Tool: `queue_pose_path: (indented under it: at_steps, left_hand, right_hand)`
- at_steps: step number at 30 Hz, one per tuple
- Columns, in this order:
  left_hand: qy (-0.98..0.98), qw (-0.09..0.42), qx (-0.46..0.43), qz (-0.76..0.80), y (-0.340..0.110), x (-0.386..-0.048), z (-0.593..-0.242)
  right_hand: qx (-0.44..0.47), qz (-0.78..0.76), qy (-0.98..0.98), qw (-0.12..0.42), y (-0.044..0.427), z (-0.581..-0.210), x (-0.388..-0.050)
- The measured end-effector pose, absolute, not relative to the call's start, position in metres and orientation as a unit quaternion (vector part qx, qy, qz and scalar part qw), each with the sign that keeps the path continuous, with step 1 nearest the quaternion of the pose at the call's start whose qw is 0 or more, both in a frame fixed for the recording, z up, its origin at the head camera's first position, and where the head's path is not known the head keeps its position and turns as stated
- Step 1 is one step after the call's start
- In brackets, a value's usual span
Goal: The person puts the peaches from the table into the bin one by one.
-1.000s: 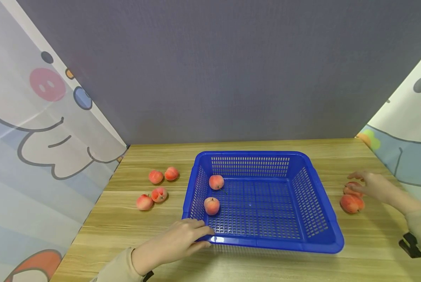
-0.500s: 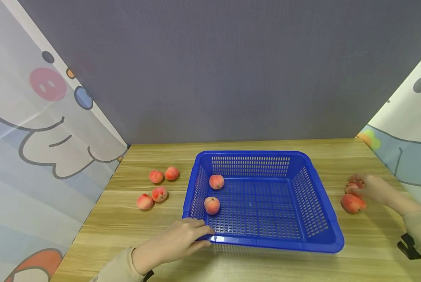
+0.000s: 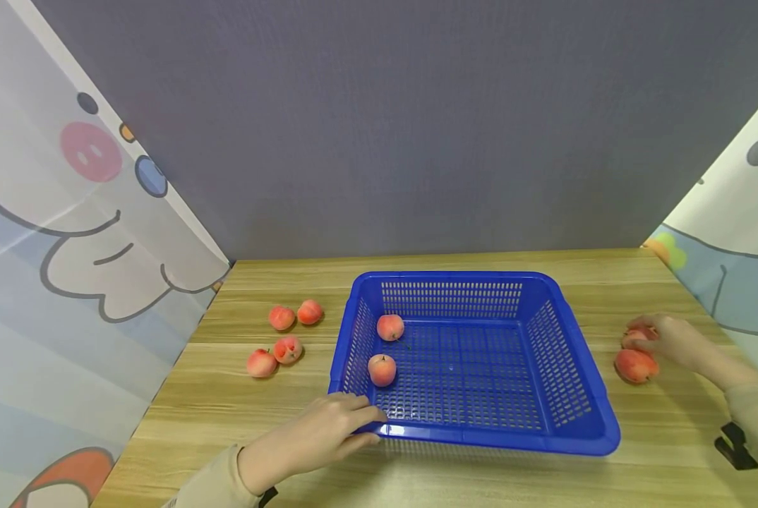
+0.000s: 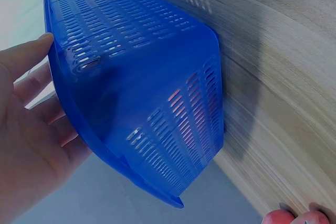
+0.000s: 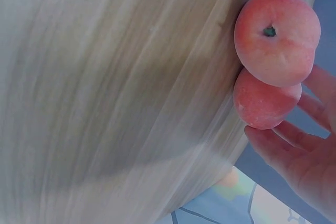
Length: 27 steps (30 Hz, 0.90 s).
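From my station I look down on a wood-grain table [image 3: 480, 480], pale yellow-brown, its streaks running mostly sideways. I take the blue perforated basket [image 3: 480, 437] standing on it as my dial's centre, twelve being the far edge. At nine o'clock I see a nearer pair of peaches [image 3: 261, 363]; between nine and ten, a farther pair [image 3: 281, 317]. At three, I find a front peach [image 3: 636, 367] and, just behind it, a partly covered peach [image 5: 265, 103].

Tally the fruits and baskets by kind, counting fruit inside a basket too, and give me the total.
Blue basket: 1
Reddish fruits: 8 (4 to the left of it, 2 inside, 2 to the right, in the head view)
Total: 9
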<state>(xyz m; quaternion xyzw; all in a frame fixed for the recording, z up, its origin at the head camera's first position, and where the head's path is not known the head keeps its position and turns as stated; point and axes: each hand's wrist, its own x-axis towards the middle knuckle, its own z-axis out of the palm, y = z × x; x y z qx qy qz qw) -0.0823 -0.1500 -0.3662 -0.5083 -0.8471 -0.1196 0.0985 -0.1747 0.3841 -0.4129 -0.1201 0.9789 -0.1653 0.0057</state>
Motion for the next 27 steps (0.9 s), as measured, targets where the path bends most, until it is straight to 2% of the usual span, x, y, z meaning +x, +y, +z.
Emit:
queue_pose_path:
  at_steps: [13, 23, 27]
  left_hand:
    - [-0.849, 0.09, -0.506, -0.119, -0.1501, -0.082, -0.3655]
    - [-0.846, 0.098, -0.51, -0.119, -0.1501, -0.083, -0.3669]
    - [-0.846, 0.097, -0.511, -0.119, -0.15, -0.0831, -0.3671]
  right_hand:
    - [-0.15, -0.15, 0.977, -0.03, 0.3822, -0.4141, -0.1744]
    - [-0.139, -0.143, 0.98, -0.008, 0.3838, -0.4102, -0.1743]
    - [-0.167, -0.136, 0.976, -0.041, 0.385, -0.4079, -0.1752]
